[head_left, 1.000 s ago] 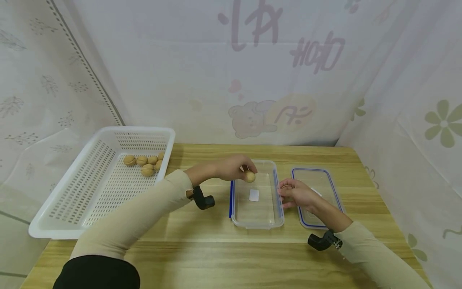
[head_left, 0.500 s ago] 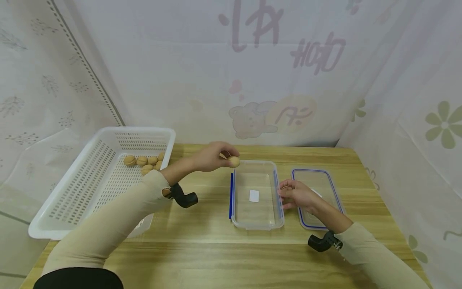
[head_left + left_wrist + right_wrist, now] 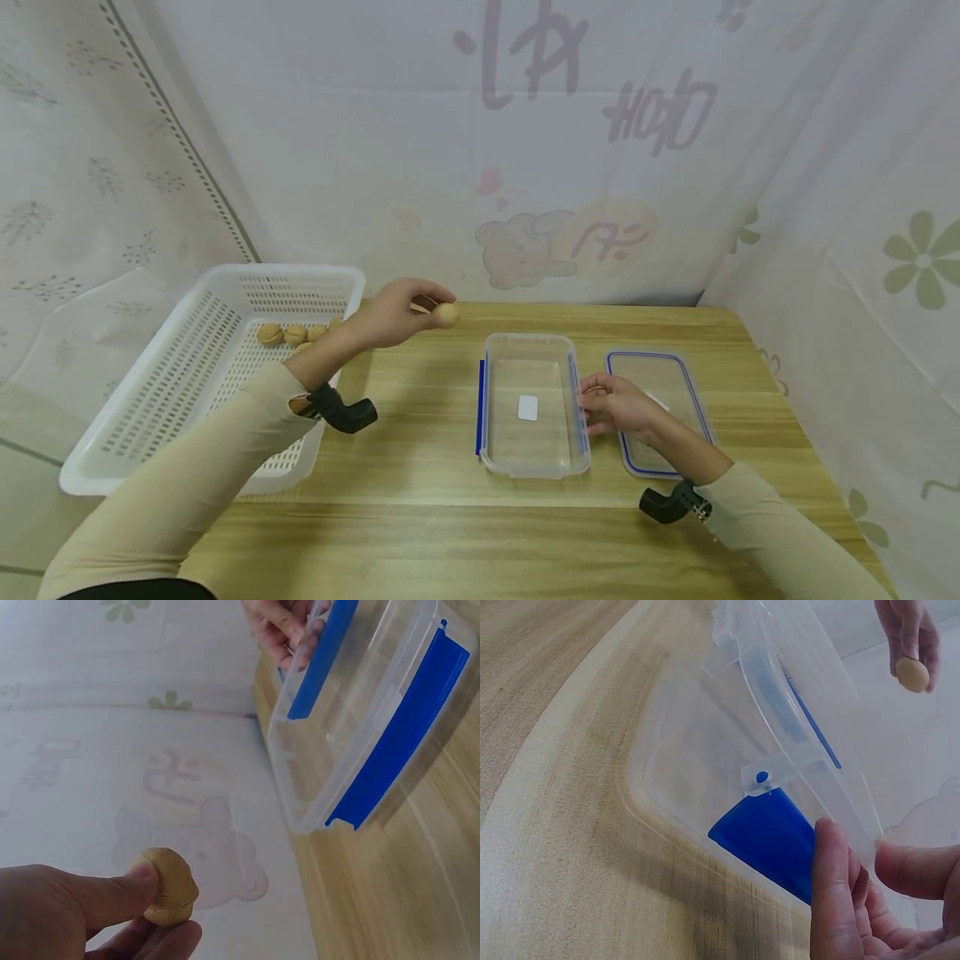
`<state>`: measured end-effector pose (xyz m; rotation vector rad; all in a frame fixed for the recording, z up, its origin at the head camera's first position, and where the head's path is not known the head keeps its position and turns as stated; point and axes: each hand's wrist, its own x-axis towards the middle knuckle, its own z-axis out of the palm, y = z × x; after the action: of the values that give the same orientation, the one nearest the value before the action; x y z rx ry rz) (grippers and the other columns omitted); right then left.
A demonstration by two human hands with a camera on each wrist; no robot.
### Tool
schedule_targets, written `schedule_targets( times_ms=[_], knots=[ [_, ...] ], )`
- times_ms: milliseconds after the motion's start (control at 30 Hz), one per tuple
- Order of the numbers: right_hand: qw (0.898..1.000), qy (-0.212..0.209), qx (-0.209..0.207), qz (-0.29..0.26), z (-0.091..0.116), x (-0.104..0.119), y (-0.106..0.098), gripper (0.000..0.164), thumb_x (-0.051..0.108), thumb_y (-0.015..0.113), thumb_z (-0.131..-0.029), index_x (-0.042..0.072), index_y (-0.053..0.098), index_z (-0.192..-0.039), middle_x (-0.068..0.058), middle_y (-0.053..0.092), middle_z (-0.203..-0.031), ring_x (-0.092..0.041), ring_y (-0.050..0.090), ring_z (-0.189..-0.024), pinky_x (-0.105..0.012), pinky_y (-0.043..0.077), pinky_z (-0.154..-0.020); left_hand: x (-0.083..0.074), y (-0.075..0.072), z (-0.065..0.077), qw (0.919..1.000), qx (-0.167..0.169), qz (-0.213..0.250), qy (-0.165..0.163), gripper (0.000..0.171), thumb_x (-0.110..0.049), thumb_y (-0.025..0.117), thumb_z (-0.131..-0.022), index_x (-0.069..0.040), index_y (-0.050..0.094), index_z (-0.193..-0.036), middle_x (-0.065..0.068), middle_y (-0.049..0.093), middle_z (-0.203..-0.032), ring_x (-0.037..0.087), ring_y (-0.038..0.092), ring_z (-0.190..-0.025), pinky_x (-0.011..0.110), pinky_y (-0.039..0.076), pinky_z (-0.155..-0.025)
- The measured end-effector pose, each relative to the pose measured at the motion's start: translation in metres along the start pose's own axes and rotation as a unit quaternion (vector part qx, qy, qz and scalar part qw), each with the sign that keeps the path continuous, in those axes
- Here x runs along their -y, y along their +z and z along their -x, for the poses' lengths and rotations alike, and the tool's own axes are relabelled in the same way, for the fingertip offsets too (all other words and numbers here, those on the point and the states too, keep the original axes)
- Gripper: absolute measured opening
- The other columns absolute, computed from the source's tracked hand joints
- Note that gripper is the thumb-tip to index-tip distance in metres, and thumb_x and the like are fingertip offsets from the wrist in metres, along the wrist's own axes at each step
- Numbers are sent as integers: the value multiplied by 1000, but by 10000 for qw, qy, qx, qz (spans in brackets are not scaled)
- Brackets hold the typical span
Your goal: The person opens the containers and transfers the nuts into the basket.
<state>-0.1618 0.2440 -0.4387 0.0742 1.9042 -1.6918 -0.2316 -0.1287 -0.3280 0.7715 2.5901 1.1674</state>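
Observation:
My left hand (image 3: 397, 315) pinches a walnut (image 3: 447, 314) between thumb and fingertips, raised over the back of the table, between the white basket and the clear container. In the left wrist view the walnut (image 3: 171, 886) is tan and round, with a seam line. The clear plastic container (image 3: 527, 454), with blue side flaps, stands upright on the table. My right hand (image 3: 618, 404) holds its right wall, thumb at the rim and fingers outside by the blue flap (image 3: 769, 840). Several walnuts (image 3: 270, 334) lie in the white basket (image 3: 165, 308), partly hidden by my left arm.
A clear lid (image 3: 651, 367) with a blue seal lies right of the container, partly under my right forearm. A white patterned curtain (image 3: 420, 167) closes off the back and sides of the wooden table (image 3: 420, 542).
My left hand, with the walnut in its fingers, has moved left and back from above the container towards the basket. My right hand and the container have stayed in place.

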Motion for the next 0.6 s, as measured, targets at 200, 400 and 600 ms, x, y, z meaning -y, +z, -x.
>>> schedule_targets(
  times_ms=[200,400,600],
  knots=[
    [10000,16,-6,14,0,-1,0,23,4,54,-104,-7,45,-123,-8,58,-96,-14,62,-85,-32,62,-73,9,-16,16,9993,-236,14,-276,37,-8,70,-97,4,63,-133,22,63,-131,38,62,-119,51,54,-97],
    [10000,-2,16,28,0,-2,-1,23,4,54,-104,-7,45,-122,-8,58,-96,-14,62,-85,-32,62,-73,18,-33,33,9973,-528,-30,-503,39,-11,70,-98,4,62,-133,23,65,-128,39,63,-117,50,54,-94],
    [10000,-6,3,49,-1,-1,-1,22,4,53,-105,-6,45,-123,-6,58,-94,-14,62,-85,-32,62,-73,32,-46,51,9940,-752,-136,-776,39,-14,68,-99,3,62,-134,23,60,-136,38,61,-121,50,53,-96]
  ],
)
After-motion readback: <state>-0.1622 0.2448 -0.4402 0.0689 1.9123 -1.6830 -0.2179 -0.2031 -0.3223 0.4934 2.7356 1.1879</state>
